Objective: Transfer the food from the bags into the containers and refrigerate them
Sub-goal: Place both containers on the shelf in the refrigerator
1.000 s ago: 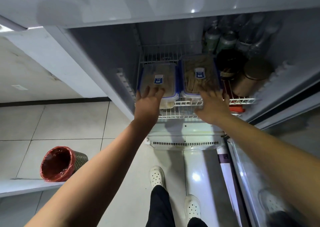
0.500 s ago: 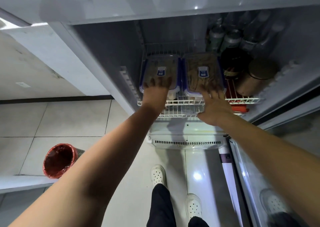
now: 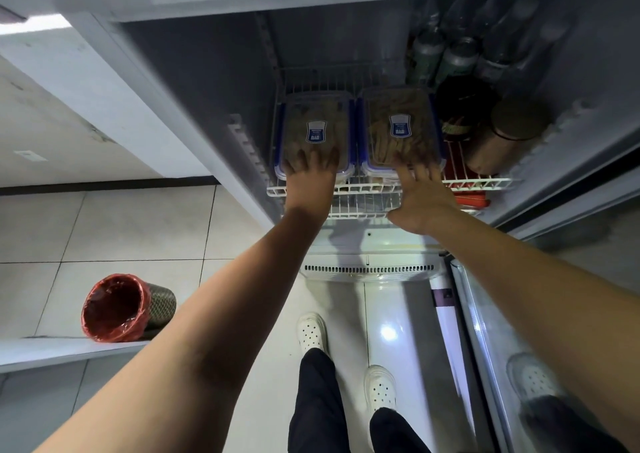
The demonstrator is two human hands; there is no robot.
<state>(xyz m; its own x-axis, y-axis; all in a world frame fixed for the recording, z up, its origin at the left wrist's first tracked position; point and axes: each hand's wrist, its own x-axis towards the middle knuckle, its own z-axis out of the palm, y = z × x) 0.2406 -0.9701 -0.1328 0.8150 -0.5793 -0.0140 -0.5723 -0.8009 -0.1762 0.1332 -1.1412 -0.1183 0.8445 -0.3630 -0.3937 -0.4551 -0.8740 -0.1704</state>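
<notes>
Now, both containers sit side by side on the wire shelf [image 3: 485, 184] inside the fridge [image 3: 207, 82], lids on, so what is left, by my reading, is to seat them fully and shut the door [image 3: 491, 331]. Your left hand [image 3: 310, 182] lies flat on the near end of the left container [image 3: 315, 123], fingers [image 3: 304, 158] straight and spread over the lid, gripping nothing. Your right hand [image 3: 420, 196] has its fingers [image 3: 405, 170] straight too, tips touching the near edge of the right container [image 3: 398, 120], thumb out to the side. Push with the flats of the fingers low on the near walls rather than on the lid tops, so the boxes slide along the wires instead of tipping up at the back. Move the two together and evenly: they touch or nearly touch along their long sides, and one going ahead could skew the other. Watch the right container, which stands just beside the dark jar [image 3: 464, 106] and near the brown jar [image 3: 502, 134]; a slanted push could knock them or drive them into the cans [image 3: 457, 58] behind. Stop once the near ends are clear of the shelf's front rim, which both already seem close to. Bare shelf appears to lie behind the boxes, so nothing should block them. Then draw both hands straight back, above the rim, before swinging the door.
</notes>
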